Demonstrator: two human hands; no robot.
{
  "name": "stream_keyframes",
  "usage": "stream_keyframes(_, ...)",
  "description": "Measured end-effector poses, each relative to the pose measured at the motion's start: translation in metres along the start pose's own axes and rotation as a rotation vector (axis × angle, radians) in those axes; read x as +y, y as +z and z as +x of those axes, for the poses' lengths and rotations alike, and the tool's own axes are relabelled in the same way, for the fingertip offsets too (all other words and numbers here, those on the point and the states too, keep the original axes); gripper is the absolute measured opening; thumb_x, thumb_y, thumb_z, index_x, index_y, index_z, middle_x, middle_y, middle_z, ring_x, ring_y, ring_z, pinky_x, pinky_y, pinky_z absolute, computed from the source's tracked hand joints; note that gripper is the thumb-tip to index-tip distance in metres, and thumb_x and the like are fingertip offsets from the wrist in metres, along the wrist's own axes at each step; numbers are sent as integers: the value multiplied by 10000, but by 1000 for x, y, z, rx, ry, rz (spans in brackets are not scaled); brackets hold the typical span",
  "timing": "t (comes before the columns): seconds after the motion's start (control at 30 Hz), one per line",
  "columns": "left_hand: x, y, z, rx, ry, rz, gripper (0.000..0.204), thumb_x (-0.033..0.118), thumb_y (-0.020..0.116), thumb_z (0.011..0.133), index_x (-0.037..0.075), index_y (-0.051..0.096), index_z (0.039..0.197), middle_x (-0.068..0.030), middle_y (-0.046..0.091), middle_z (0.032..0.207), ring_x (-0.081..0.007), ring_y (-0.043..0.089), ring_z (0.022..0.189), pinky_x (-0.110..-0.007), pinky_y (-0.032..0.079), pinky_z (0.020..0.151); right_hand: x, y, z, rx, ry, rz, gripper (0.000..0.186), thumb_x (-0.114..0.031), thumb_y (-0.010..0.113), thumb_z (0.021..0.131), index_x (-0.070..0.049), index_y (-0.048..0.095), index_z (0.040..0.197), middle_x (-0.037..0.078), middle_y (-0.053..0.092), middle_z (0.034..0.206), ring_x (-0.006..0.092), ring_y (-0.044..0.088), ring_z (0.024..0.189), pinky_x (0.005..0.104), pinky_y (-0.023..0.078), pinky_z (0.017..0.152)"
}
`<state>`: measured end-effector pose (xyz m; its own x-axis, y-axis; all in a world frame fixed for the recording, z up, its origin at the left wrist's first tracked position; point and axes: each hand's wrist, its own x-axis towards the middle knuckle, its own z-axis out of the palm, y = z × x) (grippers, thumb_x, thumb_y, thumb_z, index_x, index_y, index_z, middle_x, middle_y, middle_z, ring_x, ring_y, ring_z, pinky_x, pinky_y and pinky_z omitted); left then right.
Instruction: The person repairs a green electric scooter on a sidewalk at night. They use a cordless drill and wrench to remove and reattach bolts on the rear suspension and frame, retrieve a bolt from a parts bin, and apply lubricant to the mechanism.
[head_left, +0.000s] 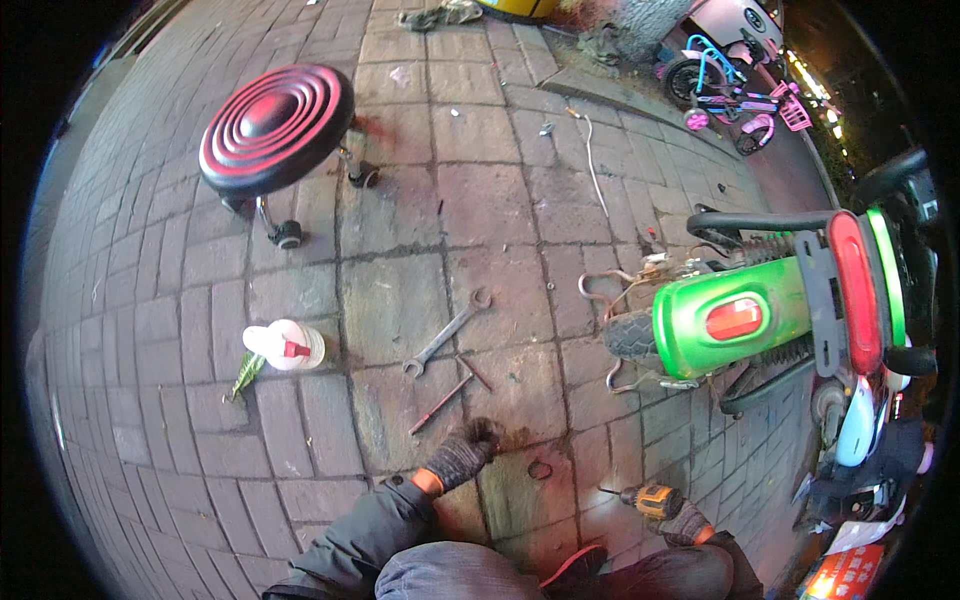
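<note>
Head camera view: on the brick pavement (300,432), at the far left, a round stool (275,125) with red and black rings and wheeled feet is seen, and below it a white bottle (312,350) with a red part is placed, a green leaf (245,378) lying just beside it. Further right, a double-ended wrench (440,340) is laid slantwise, with a T-shaped rod (440,404) near its lower end. Just below the rod, the gloved left hand (458,456) is held low over the paving; its fingers are partly lost in dark blur, so whether they are spread or pinching something cannot be told. To its right, a dark ring (540,468) is left on the ground, well below a pale cord (592,165). The yellow and black drill (655,501) is held in the gloved right hand (688,524), fingers wrapped around its grip, the bit pointed left. Above the drill, a scooter (740,335) with a green mudguard is parked, and a child's bike (712,103) is seen beyond it.
</note>
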<state>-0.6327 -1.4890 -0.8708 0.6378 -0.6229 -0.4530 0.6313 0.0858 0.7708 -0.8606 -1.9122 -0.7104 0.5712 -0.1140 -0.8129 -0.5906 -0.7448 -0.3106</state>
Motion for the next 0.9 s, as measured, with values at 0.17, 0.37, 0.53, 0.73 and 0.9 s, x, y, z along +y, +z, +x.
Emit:
stream_keyframes(0.17,10,-13,7,-61,-100,-249,228,60,617,936,59,606,1164,-23,643,933,-146,633,843,-300,545,772,-3,-5,7,-7,-132,-121,476,-261,732,805,-99,594,1231,64,649,1208,217,596,1142,341,447,1024)
stream_keyframes(0.37,23,-13,19,-59,229,552,277,170,641,910,59,630,1164,-112,689,953,-261,678,872,-372,541,765,10,-2,19,-75,27,302,446,-209,772,794,-90,594,1186,46,667,1075,186,634,967,336,513,861)
stream_keyframes(0.53,49,-21,38,-26,257,1001,258,267,587,886,58,634,1032,-199,675,921,-385,659,844,-473,513,707,-4,-2,5,-11,96,468,431,-188,781,792,-92,594,1168,35,661,1027,171,628,910,329,516,804)
stream_keyframes(0.73,61,-12,48,-26,256,970,256,278,554,922,55,608,1037,-210,662,908,-397,648,840,-491,505,708,-11,0,-5,38,101,583,414,-162,792,788,-94,594,1146,21,653,971,153,621,842,321,519,735)
stream_keyframes(0.9,41,12,45,-69,247,949,285,216,581,878,63,601,1118,-220,626,1105,-392,608,987,-458,496,837,-11,-4,-6,5,230,655,388,-101,804,778,-105,587,1100,-15,606,853,113,565,730,301,481,620)
